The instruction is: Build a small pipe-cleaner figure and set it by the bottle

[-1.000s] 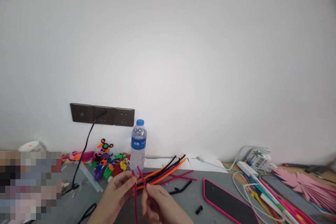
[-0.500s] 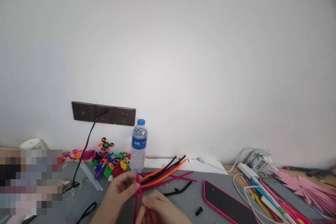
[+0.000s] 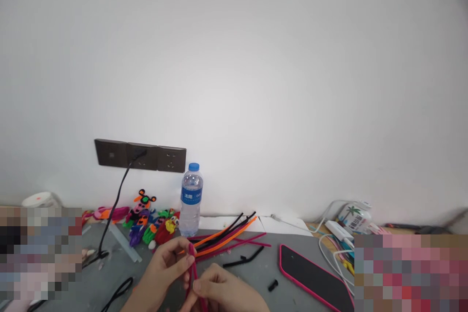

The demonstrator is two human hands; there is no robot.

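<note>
My left hand (image 3: 170,268) pinches the upper, looped end of a magenta pipe cleaner (image 3: 191,250) between thumb and fingers. Lower and to the right, my right hand (image 3: 219,287) is closed on the same pipe cleaner, whose strands run down between the two hands. Just behind them a bundle of orange, black and magenta stems (image 3: 234,237) fans out on the grey mat (image 3: 256,273). The lower ends of the held strands are partly hidden by my fingers.
A water bottle (image 3: 191,204) stands by the wall, beside colourful fuzzy figures (image 3: 146,224). On the right lie a pink-edged phone (image 3: 314,278), a small black piece (image 3: 273,285) and white cables. Blurred blocks cover both lower corners.
My right hand has shifted slightly left along the strands, and its grip looks a little different. The view has moved slightly, and a blurred area now covers the lower right corner.
</note>
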